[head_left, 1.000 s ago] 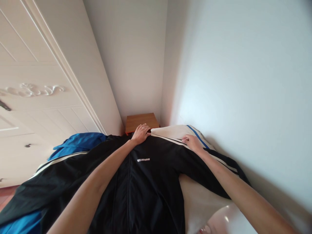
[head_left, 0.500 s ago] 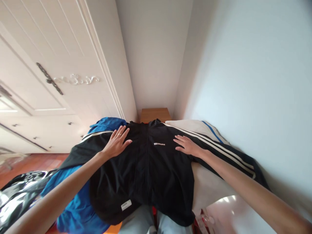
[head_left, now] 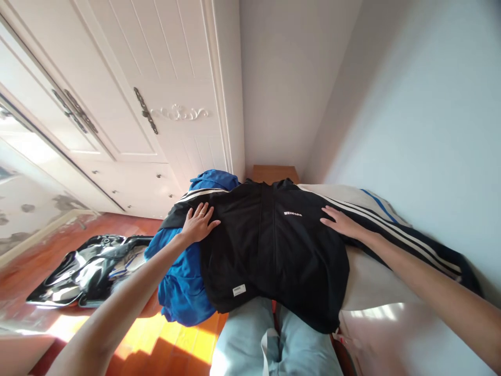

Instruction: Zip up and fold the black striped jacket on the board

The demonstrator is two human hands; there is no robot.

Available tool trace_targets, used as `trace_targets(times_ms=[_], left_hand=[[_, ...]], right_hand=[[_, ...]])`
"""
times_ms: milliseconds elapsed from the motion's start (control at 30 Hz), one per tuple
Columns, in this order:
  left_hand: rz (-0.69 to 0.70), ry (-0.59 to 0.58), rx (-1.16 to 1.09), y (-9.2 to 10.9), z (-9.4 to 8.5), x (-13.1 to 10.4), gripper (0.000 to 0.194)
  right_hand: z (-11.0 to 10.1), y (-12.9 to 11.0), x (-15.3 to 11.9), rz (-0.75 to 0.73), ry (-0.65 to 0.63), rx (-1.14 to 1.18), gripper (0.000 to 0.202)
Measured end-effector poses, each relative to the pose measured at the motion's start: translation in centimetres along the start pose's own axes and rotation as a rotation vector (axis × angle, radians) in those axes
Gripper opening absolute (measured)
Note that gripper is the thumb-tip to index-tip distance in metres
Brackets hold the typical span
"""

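Note:
A black jacket [head_left: 242, 240] with white sleeve stripes is spread out in front of me, its small white lettering on the chest and a white label near the lower hem. My left hand [head_left: 198, 223] lies flat on its left part near the shoulder, fingers apart, a ring on one finger. On the right part, my right hand [head_left: 340, 221] rests with fingers spread beside the striped sleeve. Blue fabric [head_left: 186, 290] shows from under the jacket at the left. Beneath the right sleeve lies a pale garment [head_left: 366, 271] with a blue stripe.
White wardrobe doors [head_left: 129, 68] with dark handles stand at the left. An open suitcase [head_left: 90, 266] with things inside lies on the reddish wooden floor [head_left: 176, 344]. A wooden piece [head_left: 275, 173] shows behind the collar. A pale wall [head_left: 422, 130] rises at the right.
The view has turned left, so the jacket appears further right and more of the suitcase and floor shows. Both hands stay flat on the jacket, with the left slightly nearer its outer side.

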State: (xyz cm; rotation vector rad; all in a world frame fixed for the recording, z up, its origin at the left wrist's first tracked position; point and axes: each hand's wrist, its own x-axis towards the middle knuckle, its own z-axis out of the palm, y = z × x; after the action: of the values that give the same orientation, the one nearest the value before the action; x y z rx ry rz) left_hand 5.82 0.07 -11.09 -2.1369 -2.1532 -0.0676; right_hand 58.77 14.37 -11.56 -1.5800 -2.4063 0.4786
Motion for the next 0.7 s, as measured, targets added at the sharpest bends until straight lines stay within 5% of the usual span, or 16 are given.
trace_targets(times_ms=[100,233,367,500,633,700], left_hand=[[-0.019,0.005,0.007,0.3,0.5,0.3,0.066],[-0.003,0.084,0.034,0.2,1.2,0.0,0.067],[0.026,0.126,0.051,0.1,1.8,-0.3,0.068],[0.024,0.128,0.026,0.1,1.9,0.0,0.068],[-0.025,0.096,-0.062,0.5,0.4,-0.3,0.065],[-0.138,0.186,-0.128,1.3,-0.9,-1.8,0.067]], right_hand=[[1.5,-6.4,-1.4,-0.012,0.089,-0.024,0.063],[4.8,-11.1,-4.8,-0.528,0.043,-0.149,0.056],[5.5,-7.4,-7.4,-0.557,-0.020,-0.256,0.054],[3.2,-3.6,-8.1,-0.468,0.007,-0.304,0.055],[0.9,-4.3,-10.0,-0.433,0.105,-0.249,0.058],[0.8,-5.2,-12.4,-0.370,0.230,-0.116,0.054]])
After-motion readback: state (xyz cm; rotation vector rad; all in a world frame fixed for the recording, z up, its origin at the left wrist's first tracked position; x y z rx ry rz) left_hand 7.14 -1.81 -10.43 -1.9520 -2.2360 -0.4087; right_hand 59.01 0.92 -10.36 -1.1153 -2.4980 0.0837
